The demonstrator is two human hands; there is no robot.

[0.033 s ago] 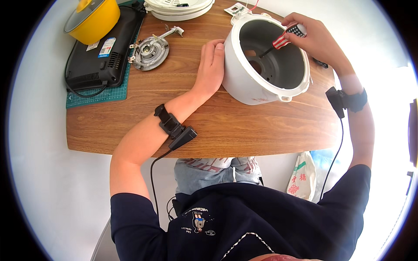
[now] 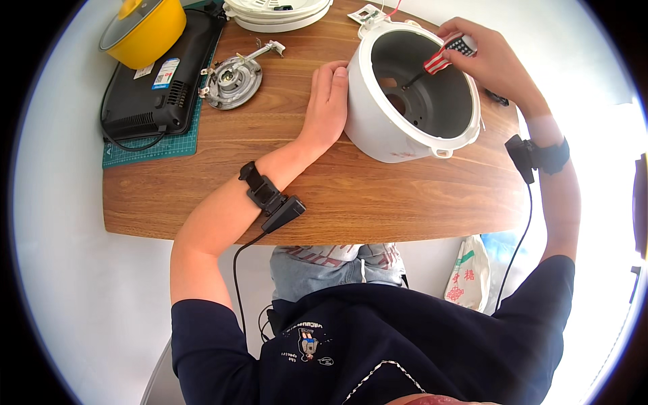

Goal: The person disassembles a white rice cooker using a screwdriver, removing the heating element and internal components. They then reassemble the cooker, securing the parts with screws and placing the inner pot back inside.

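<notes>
A white rice cooker housing point(image 2: 378, 128) lies tilted on the table, its grey hollow inside facing me. In my right hand point(image 2: 491, 59) is a screwdriver point(image 2: 437, 63) with a red-and-white striped, starred handle, gripped by the fingers over the housing's far right rim. Its dark shaft slants down to the left inside, the tip at or near the bottom beside a round hole; contact is hard to tell. Against the housing's left outer wall rests my left hand point(image 2: 327, 101), fingers stretched out and lying along it, holding nothing.
Left of the housing lies a round metal heating plate point(image 2: 233, 84) with a bracket. A black appliance point(image 2: 145, 101) on a green cutting mat point(image 2: 189, 138) carries a yellow pot point(image 2: 152, 34). White round parts point(image 2: 277, 20) stand at the back. Cables hang from both wrist straps.
The screwdriver handle has turned slightly in my right hand, and the fingers have shifted a little with it. My left hand and the housing stay put.
</notes>
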